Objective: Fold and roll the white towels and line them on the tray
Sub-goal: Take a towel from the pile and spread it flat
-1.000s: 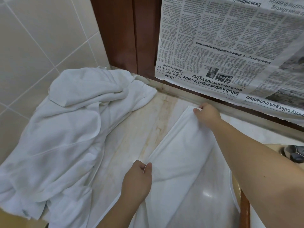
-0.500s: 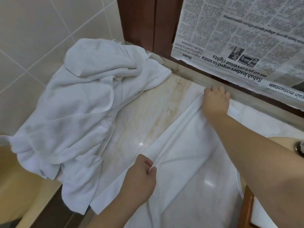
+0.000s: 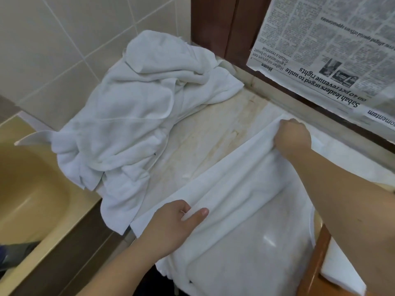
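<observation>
A white towel [image 3: 241, 201] lies spread along the pale marble worktop [image 3: 205, 142], its long edge lifted into a fold between the two hands: the left hand [image 3: 177, 223] pinches the near end between thumb and curled fingers, while the right hand [image 3: 291, 137] grips the far end in a closed fist close to the back ledge. A crumpled heap of white towels [image 3: 136, 116] sits on the worktop's left end against the tiled wall [image 3: 64, 39], beside a beige basin [image 3: 27, 189], and an upside-down newspaper [image 3: 333, 50] hangs behind
</observation>
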A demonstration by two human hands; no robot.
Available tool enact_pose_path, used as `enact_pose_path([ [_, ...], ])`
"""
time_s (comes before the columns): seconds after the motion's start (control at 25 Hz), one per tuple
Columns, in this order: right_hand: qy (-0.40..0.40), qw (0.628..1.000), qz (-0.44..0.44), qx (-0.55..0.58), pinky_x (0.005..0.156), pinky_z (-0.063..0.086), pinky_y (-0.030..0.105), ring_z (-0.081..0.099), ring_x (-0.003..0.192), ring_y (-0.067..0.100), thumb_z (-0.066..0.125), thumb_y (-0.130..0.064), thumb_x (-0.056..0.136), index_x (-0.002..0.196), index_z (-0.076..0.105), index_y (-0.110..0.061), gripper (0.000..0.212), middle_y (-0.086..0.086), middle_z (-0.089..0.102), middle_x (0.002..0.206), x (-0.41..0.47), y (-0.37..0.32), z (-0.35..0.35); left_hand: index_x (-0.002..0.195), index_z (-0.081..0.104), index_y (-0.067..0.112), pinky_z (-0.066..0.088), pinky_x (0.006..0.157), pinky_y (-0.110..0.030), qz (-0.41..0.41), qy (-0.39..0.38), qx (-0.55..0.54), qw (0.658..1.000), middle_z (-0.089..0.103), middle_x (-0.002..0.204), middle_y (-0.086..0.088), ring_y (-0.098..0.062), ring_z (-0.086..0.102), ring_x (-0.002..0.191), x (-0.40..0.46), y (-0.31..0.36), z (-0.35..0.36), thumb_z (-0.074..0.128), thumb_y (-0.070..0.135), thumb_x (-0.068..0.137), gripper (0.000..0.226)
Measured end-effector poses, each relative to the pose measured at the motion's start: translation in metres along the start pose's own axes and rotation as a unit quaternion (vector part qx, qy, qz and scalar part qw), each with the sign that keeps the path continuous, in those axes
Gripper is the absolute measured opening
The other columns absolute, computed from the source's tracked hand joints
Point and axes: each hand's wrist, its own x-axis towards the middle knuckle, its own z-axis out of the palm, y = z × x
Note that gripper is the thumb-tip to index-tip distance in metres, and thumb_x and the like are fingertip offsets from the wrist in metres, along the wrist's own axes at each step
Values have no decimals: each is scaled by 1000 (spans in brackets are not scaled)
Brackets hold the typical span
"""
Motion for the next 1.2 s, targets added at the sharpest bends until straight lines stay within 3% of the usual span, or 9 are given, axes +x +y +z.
enact_pose_path([
  [0.2, 4, 1000, -17, 12, 88, 46, 41, 59, 102, 36, 48, -4, 90, 113, 60, -1, 26, 20, 62, 109, -5, 0, -4, 79, 66, 20, 43, 63, -18, 16, -113, -133, 985, 68, 73, 12, -6, 63, 66, -43, -22, -32, 74, 50, 91, 34],
  [0.44, -10, 999, -24, 41, 86, 45, 44, 57, 109, 41, 43, -6, 98, 127, 54, -1, 31, 23, 56, 118, -7, 7, -9, 86, 61, 26, 47, 62, -28, -22, 110, -52, 992, 72, 80, 1, -13, 65, 65, -23, -76, -30, 65, 59, 93, 34],
  [0.6, -40, 998, -25, 50, 79, 41, 41, 56, 107, 43, 42, -6, 98, 131, 51, -3, 35, 23, 53, 119, -8, 10, -13, 87, 59, 28, 51, 69, -32, -10, 142, -98, 985, 70, 81, 3, -15, 66, 74, -13, -96, -24, 62, 57, 96, 30],
  [0.72, -52, 996, -32, 67, 82, 42, 42, 53, 111, 44, 44, -3, 95, 136, 48, -4, 41, 24, 50, 124, -11, 10, -15, 92, 56, 31, 54, 68, -33, -39, 170, 7, 985, 67, 80, 8, -11, 65, 72, -16, -98, -20, 57, 57, 98, 26],
  [0.84, -51, 993, -26, 104, 94, 44, 50, 46, 121, 45, 40, -3, 95, 145, 43, -7, 51, 23, 47, 137, -17, 10, -11, 108, 58, 28, 50, 73, -40, -18, 295, 193, 936, 57, 93, 12, -17, 59, 85, -19, -102, -12, 61, 40, 98, 16],
  [0.96, -35, 989, -26, 138, 102, 40, 51, 42, 127, 43, 39, -4, 97, 150, 39, -7, 52, 21, 45, 144, -22, 7, -4, 110, 65, 22, 47, 68, -41, 122, 362, 235, 894, 59, 98, 2, -25, 57, 86, -12, -83, 16, 64, 25, 96, 15],
  [1.04, -30, 987, -31, 155, 106, 38, 50, 40, 131, 43, 39, -7, 100, 151, 38, -5, 51, 22, 43, 148, -22, 7, 0, 117, 66, 22, 52, 74, -39, 210, 315, 245, 893, 64, 111, 2, -25, 62, 96, 4, -57, 45, 51, 39, 99, 29],
  [1.12, -35, 985, -33, 168, 109, 36, 52, 36, 137, 43, 36, -14, 105, 154, 35, -6, 50, 20, 40, 152, -22, 10, 4, 137, 60, 23, 51, 101, -42, 228, 233, 290, 900, 60, 141, -3, -27, 60, 126, 24, -34, 74, 41, 54, 99, 52],
  [1.2, -49, 984, -31, 170, 117, 31, 53, 26, 148, 39, 30, -30, 109, 160, 27, -12, 54, 16, 30, 162, -24, 13, 6, 156, 42, 22, 26, 124, -46, 210, 174, 332, 903, 32, 167, -8, -30, 34, 153, 38, -28, 89, 36, 64, 100, 71],
])
